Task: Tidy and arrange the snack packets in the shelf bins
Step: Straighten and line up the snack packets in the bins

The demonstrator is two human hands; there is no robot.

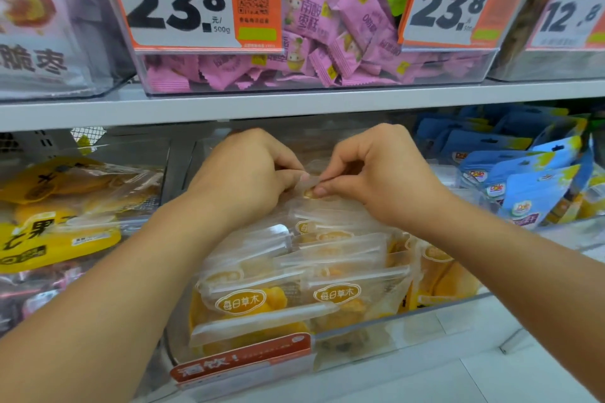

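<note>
To the left of my grip, yellow snack bags lie heaped in the neighbouring bin. My left hand is curled, thumb and fingers pinching the top edge of a clear packet at the back of the middle bin. My right hand meets it from the other side, fingertips pinching the same packet edge, so both hands touch at that one spot. Below my grip, toward me, the other clear packets of orange dried fruit stand in overlapping rows in the same bin. Above my hands, on the upper shelf, sits a bin of pink candy packets. To the right of my grip, blue pouches stand upright in their own bin.
</note>
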